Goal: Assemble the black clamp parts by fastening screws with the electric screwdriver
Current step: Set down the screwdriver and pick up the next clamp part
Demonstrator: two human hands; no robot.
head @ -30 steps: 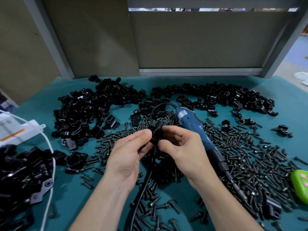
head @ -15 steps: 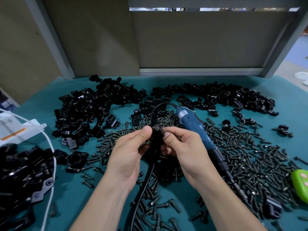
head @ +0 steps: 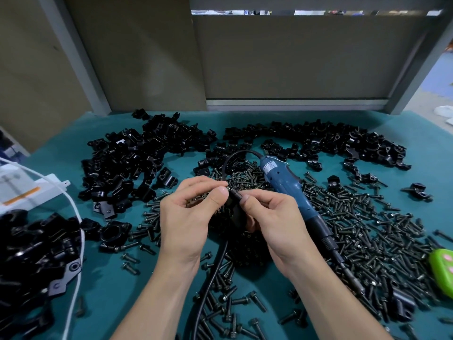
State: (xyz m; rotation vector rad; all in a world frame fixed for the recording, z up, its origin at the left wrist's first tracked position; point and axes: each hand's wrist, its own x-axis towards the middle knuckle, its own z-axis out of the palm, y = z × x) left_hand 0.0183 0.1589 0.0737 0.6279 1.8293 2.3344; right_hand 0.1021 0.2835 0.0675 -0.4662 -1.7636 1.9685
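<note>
So right now it's the fiddly bit: getting a screw started by hand before the driver comes in. Both hands are up off the desk (head: 110,285) with one black clamp part (head: 232,209) held between them, right over the middle of the screw pile. The left hand (head: 186,217) has its fingers curled in, thumb and forefinger pinching the part from the left. The right hand (head: 274,217) pinches it from the other side, fingertips at the top, where a short dark stub pokes out. It looks like a screw going into its hole, but it's too small and dark to be sure.

The blue screwdriver (head: 286,187) is lying on the desk just beyond the right hand, nobody holding it, with its black cord (head: 215,273) running down between the wrists. Loose screws (head: 355,217) are everywhere on the right, and more clamp pieces (head: 137,163) are heaped at the back.

My guess for what's next: the left hand has to hold the part steady alone so the right can let go, grab the driver and line the bit up square on the screw head. If it goes in crooked, it'll cross-thread.
</note>
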